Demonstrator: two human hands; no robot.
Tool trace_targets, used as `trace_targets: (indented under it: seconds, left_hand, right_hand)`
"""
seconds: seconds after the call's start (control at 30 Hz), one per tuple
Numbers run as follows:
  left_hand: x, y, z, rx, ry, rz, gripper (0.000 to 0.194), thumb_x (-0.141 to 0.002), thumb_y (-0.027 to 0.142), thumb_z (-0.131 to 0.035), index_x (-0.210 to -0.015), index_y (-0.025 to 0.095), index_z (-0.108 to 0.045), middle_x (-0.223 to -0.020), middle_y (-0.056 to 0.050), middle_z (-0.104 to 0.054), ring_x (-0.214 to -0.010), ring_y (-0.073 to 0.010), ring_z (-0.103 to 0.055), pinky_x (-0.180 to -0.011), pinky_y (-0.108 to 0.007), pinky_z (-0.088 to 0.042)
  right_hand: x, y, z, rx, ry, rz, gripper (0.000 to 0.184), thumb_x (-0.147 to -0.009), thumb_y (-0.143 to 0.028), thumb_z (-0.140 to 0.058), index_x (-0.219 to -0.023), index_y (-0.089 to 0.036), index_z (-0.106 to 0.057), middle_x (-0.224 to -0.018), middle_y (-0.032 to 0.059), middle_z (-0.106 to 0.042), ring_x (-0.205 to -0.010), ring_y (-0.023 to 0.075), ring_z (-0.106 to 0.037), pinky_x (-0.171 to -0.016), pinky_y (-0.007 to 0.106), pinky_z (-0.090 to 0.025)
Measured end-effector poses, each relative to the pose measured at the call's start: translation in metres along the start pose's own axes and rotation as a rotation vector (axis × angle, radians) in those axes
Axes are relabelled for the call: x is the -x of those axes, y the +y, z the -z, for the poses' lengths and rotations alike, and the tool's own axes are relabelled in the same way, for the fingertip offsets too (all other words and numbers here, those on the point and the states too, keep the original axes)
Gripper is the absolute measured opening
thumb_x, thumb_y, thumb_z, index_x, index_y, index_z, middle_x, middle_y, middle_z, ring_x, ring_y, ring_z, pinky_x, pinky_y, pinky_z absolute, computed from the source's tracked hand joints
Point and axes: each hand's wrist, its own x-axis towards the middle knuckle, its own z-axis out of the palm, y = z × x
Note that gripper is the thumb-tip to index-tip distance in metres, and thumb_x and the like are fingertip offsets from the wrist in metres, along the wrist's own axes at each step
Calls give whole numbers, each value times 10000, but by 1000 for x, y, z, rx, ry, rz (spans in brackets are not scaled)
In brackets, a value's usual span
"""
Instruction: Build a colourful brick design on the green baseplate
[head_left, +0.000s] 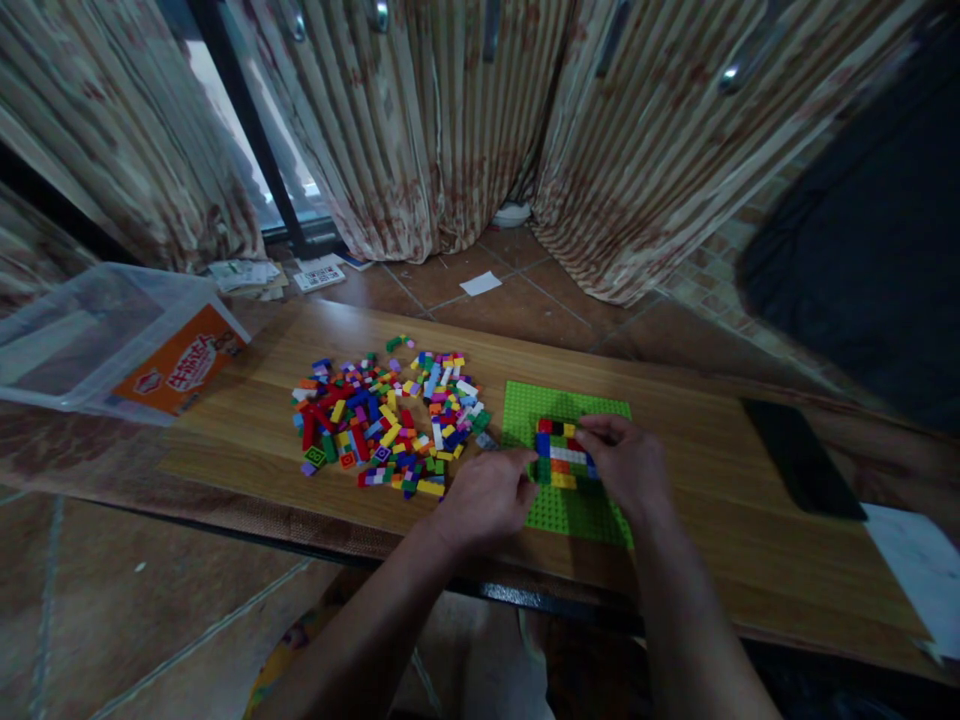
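Note:
A green studded baseplate (pixel 577 522) lies on the table, and on it sits a rectangular build of toy bricks (pixel 568 455) in red, blue, white, yellow, orange and green rows. At the build's left edge is my left hand (pixel 491 498), index finger reaching to the bricks and the other fingers curled in. My right hand (pixel 628 462) is closed at the upper right side of the build, thumb and fingers against its bricks. Its fingers cover part of the right edge, so any loose brick there is hidden.
Left of the baseplate spreads a pile of loose toy bricks (pixel 390 415). A clear plastic bin (pixel 82 330) with an orange label stands at the table's left end. To the right lie a dark flat object (pixel 802 458) and white paper (pixel 915 560). Patterned curtains (pixel 420 130) hang behind.

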Motion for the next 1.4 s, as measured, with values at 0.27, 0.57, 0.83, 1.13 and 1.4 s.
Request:
trace_targets:
  seconds: [0.27, 0.57, 0.83, 1.13, 1.4]
  left_hand:
    - [0, -2, -2, -8, 12, -1, 385, -842, 239, -519, -1205, 184, -633, -904, -63, -738, -844, -231, -684, -820, -351, -527]
    - [-1, -2, -2, -8, 8, 29, 379, -851, 251, -516, -1206, 197, -637, -925, -53, -744, -860, -214, -688, -836, -328, -526]
    - [-1, -1, 0, -13, 20, 29, 351, -871, 254, -503, -1183, 206, -659, -939, -51, -745, -868, -202, -688, -872, -321, -525]
    - [3, -6, 8, -56, 97, 25, 319, -884, 241, -499, -1159, 196, -654, -1074, -64, -727, -979, -210, -673, -908, -314, -509]
    - [6, -27, 36, 106, 352, 120, 280, -895, 227, -492, -1096, 195, -684, -946, -54, -745, -835, -179, -690, -764, -268, -521]
  right_hand:
    - [-1, 1, 0, 39, -5, 12, 234, -663, -349, -649, -804, -173, -713, -737, 63, -735, -653, 205, -677, -642, 346, -521]
    - [0, -3, 10, 66, 172, 50, 325, -755, -391, -577, -900, -142, -726, -820, 116, -743, -736, 236, -673, -709, 365, -511]
    - [2, 0, 5, 430, -9, 217, 356, -829, -313, -441, -967, -154, -729, -1042, 129, -725, -953, 264, -655, -889, 423, -478]
    - [5, 0, 6, 582, 21, 167, 323, -836, -344, -468, -915, -178, -733, -918, 118, -734, -804, 263, -665, -740, 384, -486]
    - [10, -16, 0, 431, 199, 160, 322, -842, -362, -492, -924, -165, -732, -887, 123, -735, -781, 265, -665, -732, 391, -483]
